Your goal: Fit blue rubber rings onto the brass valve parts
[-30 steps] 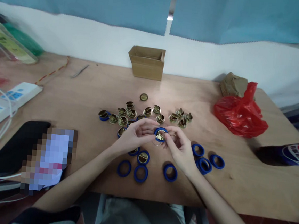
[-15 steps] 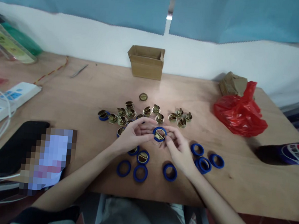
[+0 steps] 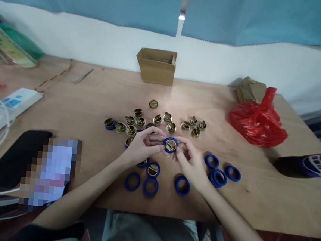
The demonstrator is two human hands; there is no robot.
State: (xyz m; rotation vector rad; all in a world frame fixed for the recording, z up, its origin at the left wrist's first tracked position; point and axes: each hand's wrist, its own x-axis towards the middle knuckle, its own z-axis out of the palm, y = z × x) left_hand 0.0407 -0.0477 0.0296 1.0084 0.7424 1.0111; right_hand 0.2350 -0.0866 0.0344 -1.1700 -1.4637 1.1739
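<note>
Between my two hands, above the table, is a blue ring with a gold metal piece set inside it [image 3: 170, 145]. My left hand [image 3: 144, 144] pinches its left edge with thumb and fingers. On the opposite edge my right hand [image 3: 190, 157] is closed in the same way. Several loose gold metal pieces [image 3: 171, 127] lie just beyond my hands, each with a raised flap. Nearer me, by my left wrist, a blue ring holding a gold piece [image 3: 153, 169] rests on the wood. Bare blue rings [image 3: 182, 185] lie close to my right wrist, more of them [image 3: 218, 177] further right.
An open cardboard box [image 3: 157, 72] stands against the wall. To the right are a red plastic bag [image 3: 258, 121], a brown package [image 3: 250, 91] and a cola bottle [image 3: 305, 164] on its side. Leftward lie a black phone [image 3: 17, 156], a power strip [image 3: 10, 107] and tweezers [image 3: 83, 76].
Both hands and the ring they hold have shifted very slightly left. The ring remains gripped from both sides, and the pieces on the table lie as before.
</note>
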